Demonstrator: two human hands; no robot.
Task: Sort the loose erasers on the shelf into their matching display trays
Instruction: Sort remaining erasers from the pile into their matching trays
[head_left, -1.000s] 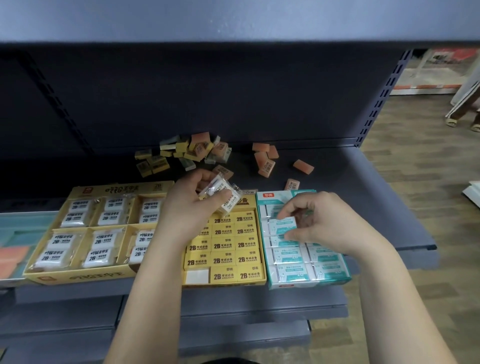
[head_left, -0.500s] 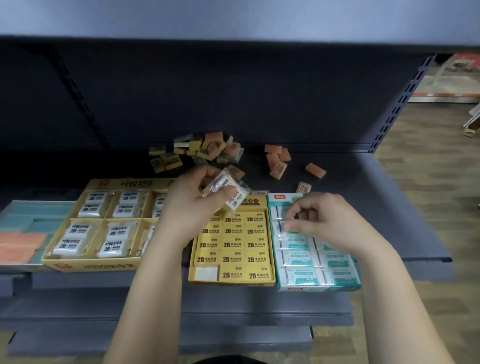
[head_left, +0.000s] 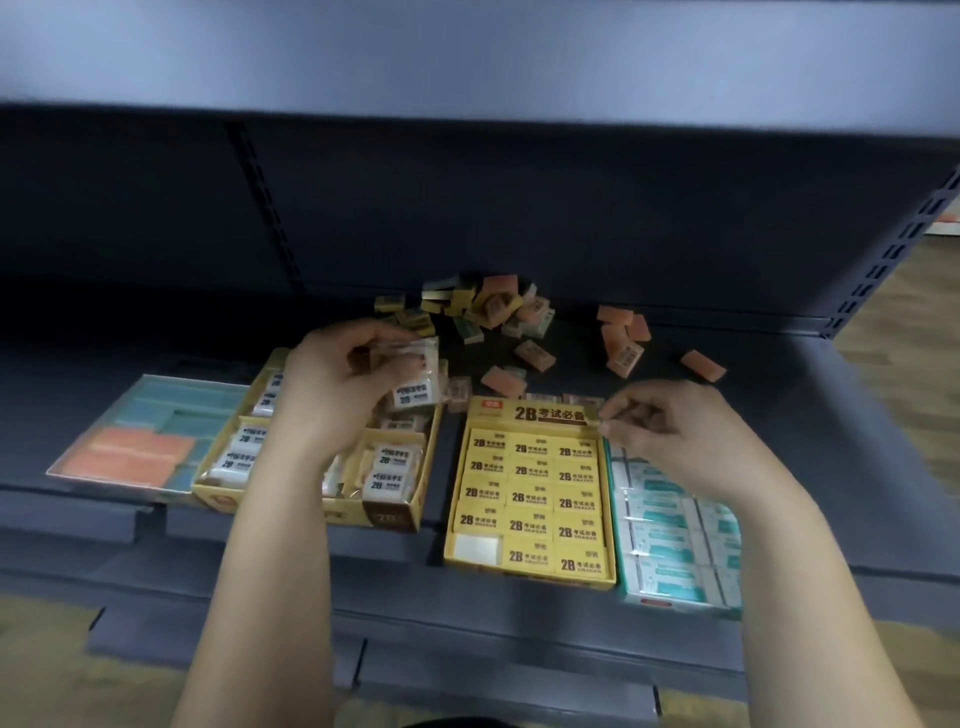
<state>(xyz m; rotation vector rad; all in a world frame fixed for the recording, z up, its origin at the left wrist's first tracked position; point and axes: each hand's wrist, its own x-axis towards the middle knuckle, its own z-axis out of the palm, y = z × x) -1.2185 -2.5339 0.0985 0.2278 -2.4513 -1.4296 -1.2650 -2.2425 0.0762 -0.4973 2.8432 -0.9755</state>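
Note:
My left hand pinches a white eraser in clear wrap above the back of a yellow tray of the same wrapped white erasers. My right hand hovers over the back of the teal-and-white eraser tray, beside the header of the yellow 2B tray. Its fingers are loosely curled and I see nothing in them. A pile of loose yellow, orange and green erasers lies behind the trays, with several orange ones scattered to the right.
A clear tray with flat orange and teal pieces stands at the far left. The dark back panel and the shelf above close in the space. The shelf's front edge runs just below the trays; wooden floor shows at the right.
My left hand has carried the wrapped eraser leftwards, from above the 2B tray to above the white-eraser tray. My right hand has lifted off the teal tray's erasers.

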